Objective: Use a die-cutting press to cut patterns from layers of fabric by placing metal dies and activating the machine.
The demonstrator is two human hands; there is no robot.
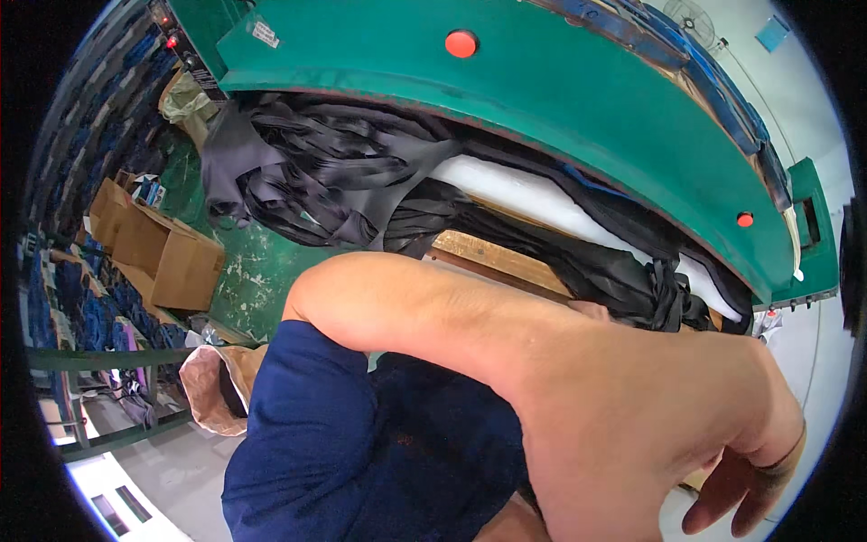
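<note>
My left arm, in a navy sleeve, crosses close in front of the head view from the left. My left hand (659,415) is large and near at the lower right, its fingers hanging bent and slightly apart, with nothing visible in them. A small skin-coloured patch (591,310) shows just past the forearm, beside black fabric; it may be part of my right hand, mostly hidden. Beyond the arm, a heap of dark grey and black fabric strips (334,172) lies along a green machine (578,117). A bunched black length (596,271) trails right, over a wooden bar (501,260).
Red round buttons (461,43) sit on the machine's front. A white padded strip (524,185) runs beneath its beam. At left are an open cardboard box (163,253), a brown paper sack (212,390), a green rail (117,357) and stacked blue-grey material (81,144).
</note>
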